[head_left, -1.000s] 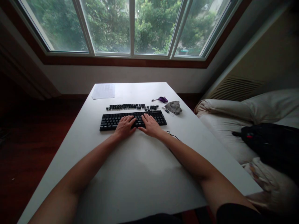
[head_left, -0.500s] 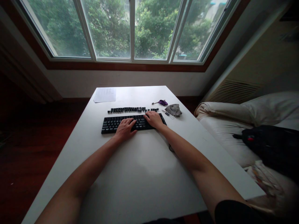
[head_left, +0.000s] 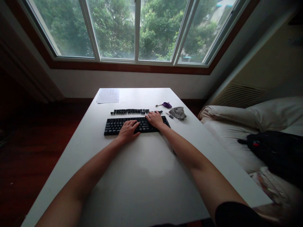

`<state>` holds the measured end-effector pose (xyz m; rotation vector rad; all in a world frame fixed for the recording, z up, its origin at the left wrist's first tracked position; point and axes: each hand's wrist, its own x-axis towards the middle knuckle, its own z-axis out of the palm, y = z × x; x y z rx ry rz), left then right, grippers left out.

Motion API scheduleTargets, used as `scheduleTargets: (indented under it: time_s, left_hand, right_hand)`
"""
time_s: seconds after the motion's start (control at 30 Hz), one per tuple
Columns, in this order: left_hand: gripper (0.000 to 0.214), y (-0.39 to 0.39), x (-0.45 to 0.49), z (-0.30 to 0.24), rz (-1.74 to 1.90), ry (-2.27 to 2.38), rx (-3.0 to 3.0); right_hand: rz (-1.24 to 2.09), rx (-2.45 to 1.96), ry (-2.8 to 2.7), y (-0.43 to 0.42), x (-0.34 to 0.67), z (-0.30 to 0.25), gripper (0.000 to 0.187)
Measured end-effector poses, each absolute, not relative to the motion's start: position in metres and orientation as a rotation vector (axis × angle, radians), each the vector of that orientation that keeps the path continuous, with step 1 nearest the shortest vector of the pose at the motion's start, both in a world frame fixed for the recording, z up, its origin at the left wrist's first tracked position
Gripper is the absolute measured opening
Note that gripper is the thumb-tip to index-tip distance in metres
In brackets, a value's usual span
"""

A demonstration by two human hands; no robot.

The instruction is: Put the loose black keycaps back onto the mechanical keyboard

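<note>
A black keyboard (head_left: 113, 125) lies across the far middle of the white table (head_left: 146, 176). My left hand (head_left: 127, 130) rests flat on its middle keys with the fingers stretched out. Further right, my right hand (head_left: 155, 119) lies on the keyboard's right part, fingers reaching its far edge near a row of loose black keycaps (head_left: 129, 111) laid out just behind the keyboard. Neither hand holds anything that I can see.
Behind the keyboard's right end lie a purple tool (head_left: 166, 104), a grey cloth (head_left: 178, 112) and a small clear item (head_left: 171, 116). A sheet of paper (head_left: 108, 95) sits at the far left corner. A bed with a black bag (head_left: 274, 149) stands to the right.
My right hand moved from the keyboard's middle to its right part and far edge. The left hand stayed on the middle keys. The camera tilted slightly.
</note>
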<state>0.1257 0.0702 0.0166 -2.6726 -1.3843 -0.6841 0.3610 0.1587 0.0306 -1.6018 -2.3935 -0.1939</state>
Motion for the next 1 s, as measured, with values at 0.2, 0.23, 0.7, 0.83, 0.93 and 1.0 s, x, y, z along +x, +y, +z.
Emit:
scheduleTargets:
  time_s: [0.2, 0.23, 0.7, 0.83, 0.93, 1.0]
  left_hand:
    - [0.059, 0.071, 0.125, 0.016, -0.686, -1.382, -2.666]
    - [0.059, 0.071, 0.125, 0.016, -0.686, -1.381, -2.666]
    - [0.059, 0.070, 0.126, 0.019, -0.691, -1.373, -2.674]
    - [0.059, 0.070, 0.125, 0.018, -0.686, -1.371, -2.676]
    - [0.059, 0.070, 0.126, 0.016, -0.691, -1.383, -2.680]
    - [0.059, 0.070, 0.126, 0.015, -0.690, -1.389, -2.678]
  right_hand:
    - [-0.214, -1.578, -2.415, 0.155, 0.361, 0.034, 0.052]
    - [-0.213, -1.583, -2.411, 0.155, 0.361, 0.034, 0.052]
    - [-0.136, -1.563, -2.335, 0.149, 0.365, 0.041, 0.047]
    - [-0.061, -1.509, -2.198, 0.139, 0.381, 0.040, 0.047]
    - [0.055, -1.482, -2.112, 0.124, 0.396, 0.035, 0.049]
    - [0.128, -1.454, -2.081, 0.113, 0.405, 0.032, 0.048]
